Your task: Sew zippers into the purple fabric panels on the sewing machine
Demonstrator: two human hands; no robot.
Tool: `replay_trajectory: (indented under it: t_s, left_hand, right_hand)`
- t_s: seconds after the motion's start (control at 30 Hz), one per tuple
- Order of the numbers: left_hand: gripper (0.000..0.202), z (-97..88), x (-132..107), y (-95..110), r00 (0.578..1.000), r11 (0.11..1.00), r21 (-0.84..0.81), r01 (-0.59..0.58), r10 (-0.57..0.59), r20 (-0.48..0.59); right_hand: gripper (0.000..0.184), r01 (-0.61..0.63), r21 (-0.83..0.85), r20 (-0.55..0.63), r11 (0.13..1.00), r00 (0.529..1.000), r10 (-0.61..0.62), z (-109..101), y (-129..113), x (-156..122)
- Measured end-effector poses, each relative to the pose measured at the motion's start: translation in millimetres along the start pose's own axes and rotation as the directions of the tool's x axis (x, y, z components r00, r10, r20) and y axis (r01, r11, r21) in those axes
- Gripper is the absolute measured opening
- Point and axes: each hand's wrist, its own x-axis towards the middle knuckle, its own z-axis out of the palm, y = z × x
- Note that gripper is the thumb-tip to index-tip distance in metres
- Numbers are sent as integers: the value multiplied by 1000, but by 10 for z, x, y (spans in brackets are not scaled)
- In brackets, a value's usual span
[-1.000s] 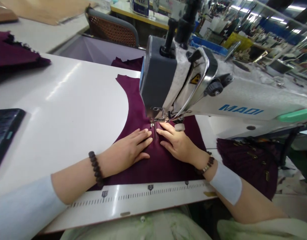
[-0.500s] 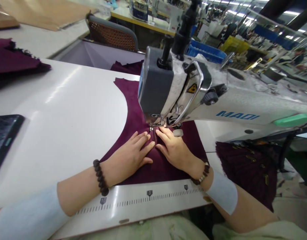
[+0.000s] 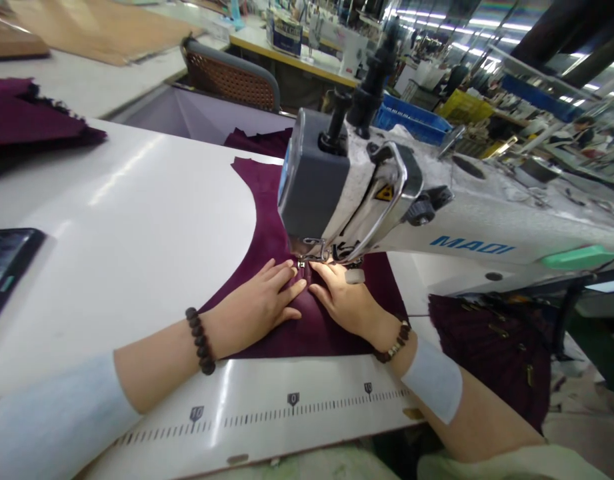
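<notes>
A maroon fabric piece (image 3: 267,200) lies flat on the white machine table, running under the head of a sewing machine (image 3: 317,180). A narrow zipper (image 3: 307,275) runs along it toward the presser foot (image 3: 301,262). My left hand (image 3: 264,303) rests flat on the cloth left of the zipper, fingers stretched forward and apart. On the other side, my right hand (image 3: 349,297) lies on the fabric with fingers extended close to the needle area. Neither hand grips anything; both press on the cloth. The needle tip is hard to make out.
A phone (image 3: 9,273) lies at the left edge. Stacked maroon pieces (image 3: 31,120) sit at the far left. More maroon pieces with zipper pulls (image 3: 491,347) hang at the right. Behind are a chair (image 3: 231,77) and a blue crate (image 3: 411,120). A ruler scale (image 3: 267,418) marks the table front.
The fabric has moved forward under the machine, its near edge now farther from the ruler scale. Both hands have travelled forward with it, still flat. The camera view has shifted slightly.
</notes>
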Motion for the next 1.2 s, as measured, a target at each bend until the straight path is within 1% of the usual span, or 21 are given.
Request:
replay_trajectory:
  t_s: [0.13, 0.33, 0.47, 0.73, 0.97, 1.03, 1.1, 1.2]
  left_hand:
    - [46, -11, 45, -80, 1000, 1000, -30, 7, -8, -23]
    - [44, -8, 87, -157, 999, 998, -67, 4, -7, -50]
    - [43, -18, 86, -168, 998, 997, -73, -1, -3, -56]
    - [43, -22, 89, -164, 999, 997, -72, -7, 4, -44]
    - [40, -43, 90, -193, 999, 999, -37, -18, 16, -52]
    - [40, -43, 98, -182, 998, 999, -25, -32, 31, -57]
    - [41, -32, 107, -176, 997, 999, -11, -43, 42, -61]
    - [39, -24, 92, -261, 997, 997, -17, -75, 74, -30]
  right_hand:
    - [33, 14, -14, -13, 1000, 1000, -14, 24, 57, 79]
    - [33, -5, -74, 7, 997, 1000, 5, 64, 101, 148]
    - [33, -3, -82, 22, 997, 1000, 4, 70, 98, 153]
    - [33, -9, -73, 5, 997, 1000, 9, 80, 107, 152]
    - [34, 5, -91, 9, 996, 1000, -4, 115, 129, 156]
    - [34, 11, -115, 16, 993, 1000, -10, 104, 144, 171]
    - [34, -6, -154, 30, 988, 999, 11, 58, 165, 184]
    - [32, -58, -200, 44, 978, 997, 68, -60, 166, 119]
